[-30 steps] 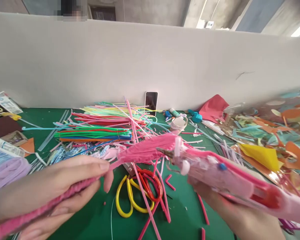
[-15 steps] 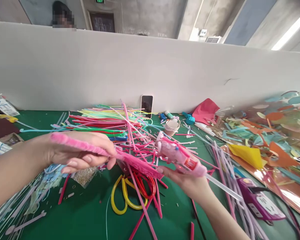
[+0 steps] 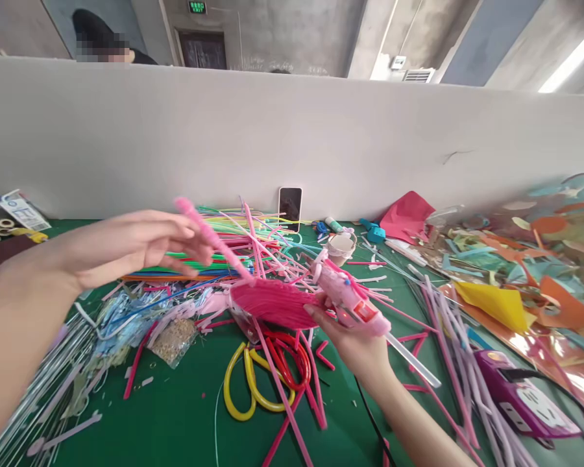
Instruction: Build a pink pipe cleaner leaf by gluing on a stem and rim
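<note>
Counter: covered in green, backed by a pale partition, and littered from end to end.
Straw pile: many coloured straws, laid mostly left to right behind both hands.
Paper shapes: orange, yellow and teal cut-outs, spread over the right of the counter.
Left hand: raised above the straw pile with the fingers stretched and loosely spread. The fuzzy stick is met at the fingertips. Because of blur, it cannot be told whether it is pinched.
Right hand: turned palm up and closed around the glue gun, with the thumb laid on the right end of the pink bundle.
Power strip: purple, lying near the right edge, well apart from both hands.
Loops: yellow and red, lying on the counter beneath the bundle.
Pink bundle: a deep pink spindle-shaped pad, seemingly of tightly wound fuzzy stick. It is held clear of the counter between the two hands, with its long axis left to right.
Glue gun: pale pink, with its front end turned up and to the left, just beside the bundle's right end. A clear glue stick projects from the rear toward the lower right.
Fuzzy stick: pink and thin, running diagonally from the bundle up and left past the left fingertips.
Governing relation: the bundle lies below and to the right of the left hand and is touched by the right hand, which is the nearer.
Phone: stood upright against the partition.
</note>
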The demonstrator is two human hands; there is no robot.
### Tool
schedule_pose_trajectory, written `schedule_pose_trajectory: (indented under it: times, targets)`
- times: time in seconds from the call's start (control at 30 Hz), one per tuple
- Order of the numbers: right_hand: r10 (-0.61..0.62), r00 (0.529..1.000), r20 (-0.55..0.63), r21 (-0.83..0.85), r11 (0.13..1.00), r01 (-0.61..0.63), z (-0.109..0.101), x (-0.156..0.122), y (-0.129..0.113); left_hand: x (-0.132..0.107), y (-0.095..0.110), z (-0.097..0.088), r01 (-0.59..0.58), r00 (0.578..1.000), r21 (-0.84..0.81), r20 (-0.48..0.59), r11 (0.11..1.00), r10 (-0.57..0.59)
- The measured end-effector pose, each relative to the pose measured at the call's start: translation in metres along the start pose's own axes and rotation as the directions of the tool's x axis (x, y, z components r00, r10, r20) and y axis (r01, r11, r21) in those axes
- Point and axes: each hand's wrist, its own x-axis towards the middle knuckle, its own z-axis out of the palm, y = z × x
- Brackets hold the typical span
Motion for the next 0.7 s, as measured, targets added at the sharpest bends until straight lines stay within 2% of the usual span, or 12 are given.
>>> schedule_pose_trajectory:
  times: [0.2,0.33,0.47,0.53,0.7]
  targets:
    - [0.036,0.998,-0.045,0.025,0.999,-0.035,0.007,0.006,0.000,0.017,-0.004,0.034,-0.067,0.982,-0.040,-0.178,0.997,0.059]
    - [0.050,0.997,-0.065,0.034,0.998,-0.048,0.010,0.006,0.001,0.030,-0.015,0.047,-0.074,0.950,-0.100,-0.309,0.992,0.040]
    - [0.057,0.996,-0.066,0.021,0.998,-0.056,0.008,0.005,0.000,0.042,-0.025,0.056,-0.068,0.965,-0.157,-0.262,0.985,0.025]
    - [0.042,0.999,-0.027,-0.016,0.999,-0.042,0.003,0.007,-0.001,0.044,-0.028,0.059,-0.087,0.967,-0.191,-0.253,0.978,0.036]
    - [0.049,0.994,0.099,-0.053,0.998,-0.044,-0.027,0.022,-0.013,0.042,-0.027,0.060,-0.096,0.978,-0.238,-0.205,0.967,0.047]
